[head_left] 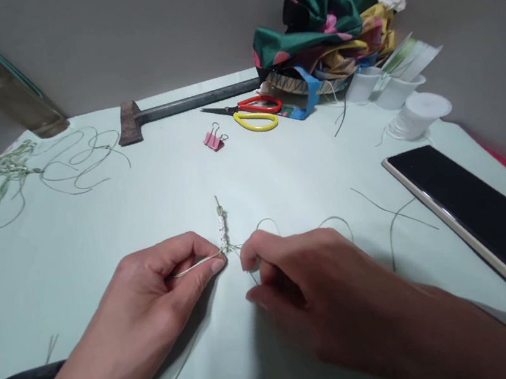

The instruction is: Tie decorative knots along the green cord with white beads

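A short knotted cord braid, white with green strands, lies upright in view on the pale table covering. At its lower end my left hand is closed, thumb and forefinger pinching the braid's base and a pale green strand that crosses the palm side. Just right of it, my right hand has curled fingers with thin cord running to them. Its forefinger and thumb tips are slightly apart, and a thin strand shows between them. The inner fingers are partly in shadow. Loose green cord loops out behind my right hand.
Behind lie a hammer, scissors with red and yellow handles and a pink binder clip. Tangled green cord is at left. White spools, a heap of fabric and a phone are at right.
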Available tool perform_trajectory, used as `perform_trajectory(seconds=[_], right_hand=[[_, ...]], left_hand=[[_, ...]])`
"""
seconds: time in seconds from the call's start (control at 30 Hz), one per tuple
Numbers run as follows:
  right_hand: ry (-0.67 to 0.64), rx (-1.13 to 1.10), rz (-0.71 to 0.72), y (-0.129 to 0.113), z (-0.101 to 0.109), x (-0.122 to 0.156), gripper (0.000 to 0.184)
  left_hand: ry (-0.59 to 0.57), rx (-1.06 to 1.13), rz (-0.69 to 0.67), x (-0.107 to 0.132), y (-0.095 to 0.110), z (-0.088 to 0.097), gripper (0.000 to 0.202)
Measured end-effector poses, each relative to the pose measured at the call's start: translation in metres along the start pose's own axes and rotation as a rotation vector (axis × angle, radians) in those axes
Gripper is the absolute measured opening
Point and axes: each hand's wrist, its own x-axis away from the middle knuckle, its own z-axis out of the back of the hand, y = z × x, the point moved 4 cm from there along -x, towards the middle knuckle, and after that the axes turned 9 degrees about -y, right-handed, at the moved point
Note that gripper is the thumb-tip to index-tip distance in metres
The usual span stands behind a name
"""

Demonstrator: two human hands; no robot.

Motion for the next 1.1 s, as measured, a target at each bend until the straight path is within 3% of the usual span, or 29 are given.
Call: perform_trajectory(seconds=[0.1,0.23,0.5,0.63,1.1], right_hand=[[0.066,0.033,0.084,0.001,0.004,-0.004,0.011],[0.162,0.073,0.077,0.009,0.010,-0.012,0.017],[0.139,0.269,0.034,0.004,-0.004,-0.019,0.011],[0.116,0.240,0.029,0.002,-0.004,-0.022,0.023],[0.200,0.232,0.163,0.006,-0.002,-0.018,0.021]], left_hand=[[-0.036,-0.018,0.030,0.000,-0.002,-0.002,0.042],[-0.024,-0.037,0.032,-0.002,0.000,-0.002,0.043],[-0.014,-0.064,-0.022,-0.004,0.000,-0.001,0.042],[-0.005,-0.082,-0.053,-0.003,0.002,-0.001,0.042],[0.072,-0.243,-0.227,0.000,0.009,0.004,0.038]])
